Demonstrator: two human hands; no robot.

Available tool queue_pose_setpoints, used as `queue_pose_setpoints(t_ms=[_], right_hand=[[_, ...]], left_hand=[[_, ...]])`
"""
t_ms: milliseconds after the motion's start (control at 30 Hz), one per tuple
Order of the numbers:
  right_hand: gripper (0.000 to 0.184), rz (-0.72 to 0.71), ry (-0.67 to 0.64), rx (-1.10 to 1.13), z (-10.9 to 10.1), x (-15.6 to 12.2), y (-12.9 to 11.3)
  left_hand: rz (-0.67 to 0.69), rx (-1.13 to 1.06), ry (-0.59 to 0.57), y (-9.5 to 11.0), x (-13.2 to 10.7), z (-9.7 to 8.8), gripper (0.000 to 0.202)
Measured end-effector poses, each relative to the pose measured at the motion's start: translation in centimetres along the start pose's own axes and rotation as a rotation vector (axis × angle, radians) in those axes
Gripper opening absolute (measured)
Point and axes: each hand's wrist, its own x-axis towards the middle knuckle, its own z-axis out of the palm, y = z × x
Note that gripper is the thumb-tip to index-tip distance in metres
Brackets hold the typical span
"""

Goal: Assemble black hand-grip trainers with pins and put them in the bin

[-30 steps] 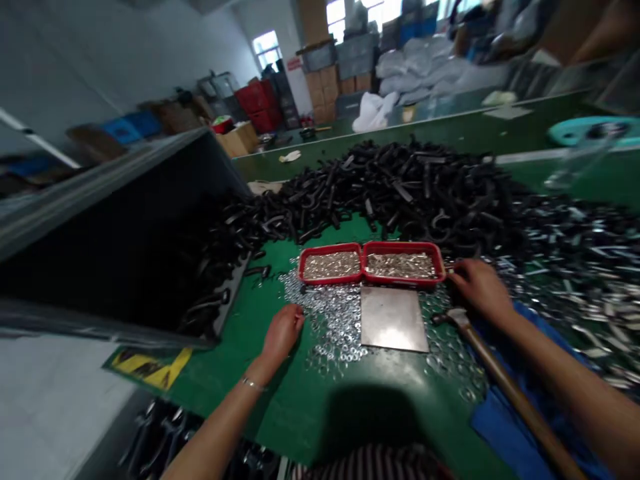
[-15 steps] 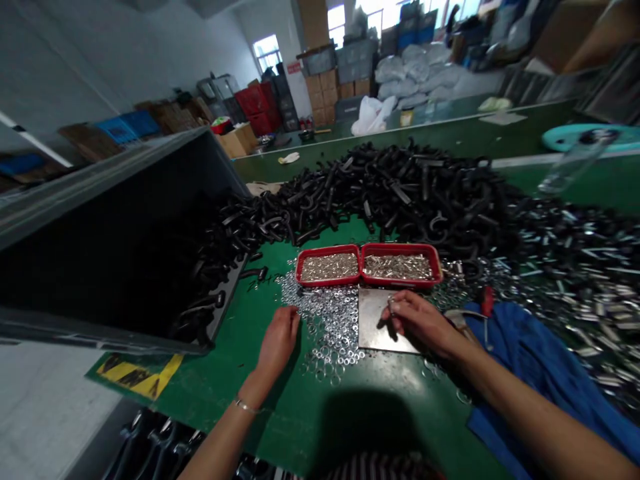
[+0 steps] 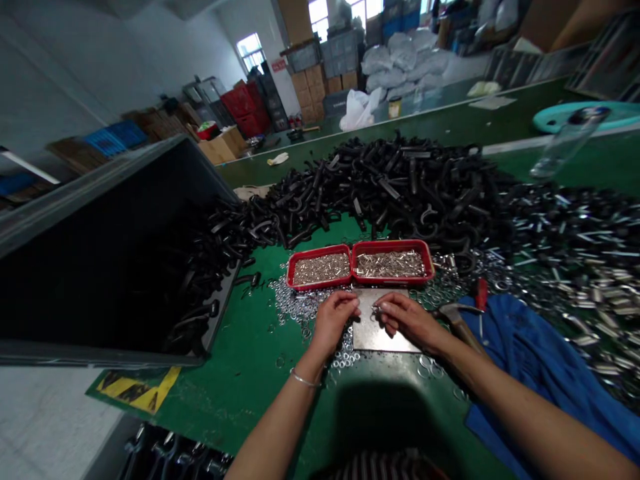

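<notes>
My left hand (image 3: 334,318) and my right hand (image 3: 406,320) meet fingertip to fingertip over the near edge of a small flat metal plate (image 3: 380,333) on the green table (image 3: 280,393). Both hands are pinched. The right one pinches a small silver piece; what the left one holds is too small to make out. Loose silver washers (image 3: 300,307) lie scattered under and around the left hand. Just beyond the plate sit two red trays (image 3: 360,263) filled with small silver parts.
A large heap of black curved metal parts (image 3: 390,193) covers the table behind the trays. A dark bin (image 3: 110,253) stands at the left. A hammer (image 3: 455,317) and blue cloth (image 3: 535,360) lie at the right, with silver parts (image 3: 590,267) beyond.
My right hand came from the tray's right end to the plate with a small piece. My left hand moved right from the washers to meet it. The view drifted slightly.
</notes>
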Motion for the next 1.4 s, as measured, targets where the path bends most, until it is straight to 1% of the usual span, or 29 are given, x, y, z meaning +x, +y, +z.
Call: queue_pose_setpoints(t_ms=[67, 100, 167, 300, 467, 567, 700, 867, 933, 1033, 1100, 1167, 1233, 1300, 1367, 1400], right_hand=[[0.026, -0.01, 0.011, 0.022, -0.1, -0.1, 0.0], [0.026, -0.02, 0.011, 0.025, -0.1, -0.2, -0.1], [0.027, -0.046, 0.007, 0.013, -0.2, -0.3, -0.2], [0.03, -0.069, 0.002, -0.021, -0.3, -0.5, -0.4], [0.028, -0.074, -0.014, -0.003, -0.3, -0.6, -0.7], [0.027, -0.04, -0.039, 0.063, -0.1, -0.8, -1.1], [0.025, 0.002, -0.071, 0.141, -0.1, -0.9, -1.1], [0.025, 0.079, -0.092, 0.202, -0.6, -0.9, -0.9], [0.027, 0.108, -0.088, 0.198, -0.6, -0.9, -1.0], [0.027, 0.112, -0.066, 0.172, -0.4, -1.1, -1.3], [0.025, 0.088, -0.04, 0.142, -0.2, -1.1, -1.5], [0.024, 0.026, 0.033, 0.07, 0.1, -1.0, -1.5], [0.027, -0.043, 0.119, -0.008, 0.4, -0.9, -1.4], [0.031, -0.056, 0.161, -0.015, 0.5, -0.9, -1.0], [0.034, 0.011, 0.145, 0.034, 0.4, -0.9, -0.5], [0.034, 0.053, 0.131, 0.051, 0.3, -0.9, -0.2]], left_hand=[[-0.067, -0.126, -0.07, -0.2, -0.3, 1.9, 0.032], [-0.089, -0.169, -0.091, -0.3, -0.4, 2.5, 0.033], [-0.114, -0.212, -0.096, -0.4, -0.7, 3.0, 0.034], [-0.126, -0.21, -0.072, -0.1, -1.2, 3.0, 0.034], [-0.141, -0.227, -0.128, 0.4, -1.8, 3.3, 0.033], [-0.152, -0.274, -0.148, 0.2, -1.9, 3.4, 0.032], [-0.174, -0.327, -0.176, -0.2, -1.9, 3.0, 0.032], [-0.171, -0.272, -0.191, 0.2, -2.1, 2.5, 0.028], [-0.111, -0.176, -0.206, 0.3, -2.3, 2.4, 0.025], [0.073, 0.043, -0.199, 0.2, -2.4, 2.1, 0.015], [0.17, 0.127, -0.176, 0.0, -2.4, 2.0, 0.009], [0.277, 0.224, -0.13, -0.2, -2.3, 1.8, 0.008], [0.44, 0.389, -0.093, -0.3, -2.5, 1.7, 0.012], [0.588, 0.552, -0.1, -0.1, -2.8, 1.7, 0.02], [0.644, 0.651, -0.161, 0.2, -3.3, 1.8, 0.026], [0.64, 0.676, -0.189, 0.4, -3.6, 1.7, 0.028]])
